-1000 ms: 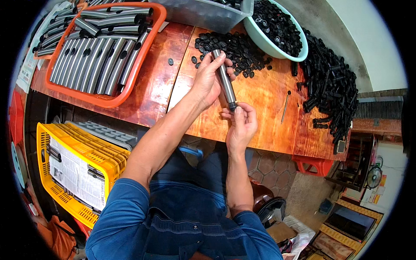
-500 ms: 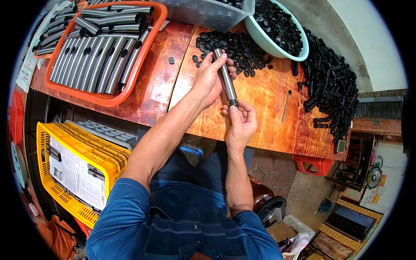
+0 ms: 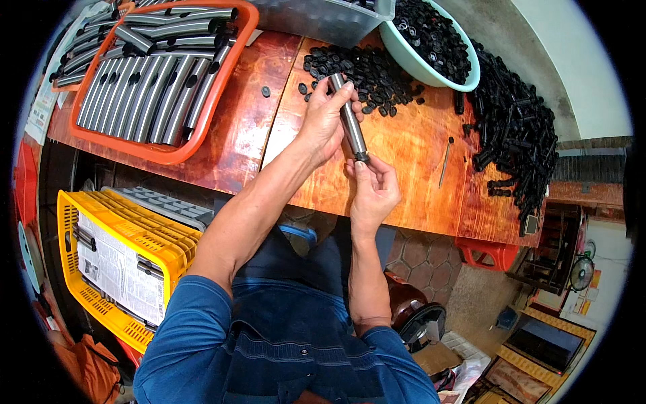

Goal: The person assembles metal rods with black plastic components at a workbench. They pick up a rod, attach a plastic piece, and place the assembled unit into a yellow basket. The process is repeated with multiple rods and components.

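Note:
My left hand is wrapped round a shiny metal tube, held slanting above the wooden table. At the tube's near end sits a black plastic fitting, pinched between the thumb and fingers of my right hand. How far the fitting reaches into the tube is hidden. Just beyond my left hand lies a spread of small black oval caps. A thin metal rod with a dark tip rests on the table to the right of my hands.
An orange tray of metal tubes stands at the left. Black caps fill a pale green basin at the back, beside a grey plastic bin. Black plastic parts are heaped at the right. A yellow crate stands below the table's left edge.
The black fitting shows less beyond the tube's near end, and my right hand has moved slightly closer to the tube. My left hand keeps its hold.

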Demonstrator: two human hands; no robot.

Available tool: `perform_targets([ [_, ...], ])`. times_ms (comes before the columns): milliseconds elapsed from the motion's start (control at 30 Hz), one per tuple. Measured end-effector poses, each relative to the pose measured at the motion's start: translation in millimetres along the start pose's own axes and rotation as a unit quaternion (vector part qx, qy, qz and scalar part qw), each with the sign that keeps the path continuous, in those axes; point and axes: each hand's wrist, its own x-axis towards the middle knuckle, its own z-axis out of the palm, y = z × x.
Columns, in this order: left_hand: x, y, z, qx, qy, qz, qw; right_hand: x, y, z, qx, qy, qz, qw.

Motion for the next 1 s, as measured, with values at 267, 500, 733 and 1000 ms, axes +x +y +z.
perform_targets([
  [267, -0.3, 1.8, 3.0, -0.022, 0.010, -0.017, 1.000, -0.4, -1.3, -3.8, -0.058, -0.015, 0.013, 0.998],
  [500, -6.5, 2.6, 3.3, -0.062, -0.032, -0.113, 0.991, 28.0, -2.0, 6.6, -0.041, 0.059, -0.065, 0.995],
  [733, -11.2, -4.9, 9.0, -0.083, -0.012, -0.135, 0.987, 39.3, 8.4, 33.1, -0.021, 0.074, -0.058, 0.995],
  [1000, -19.9, -12.9, 13.4, -0.048, 0.014, -0.126, 0.991, 42.3, 11.1, 37.0, 0.009, 0.131, -0.052, 0.990],
])
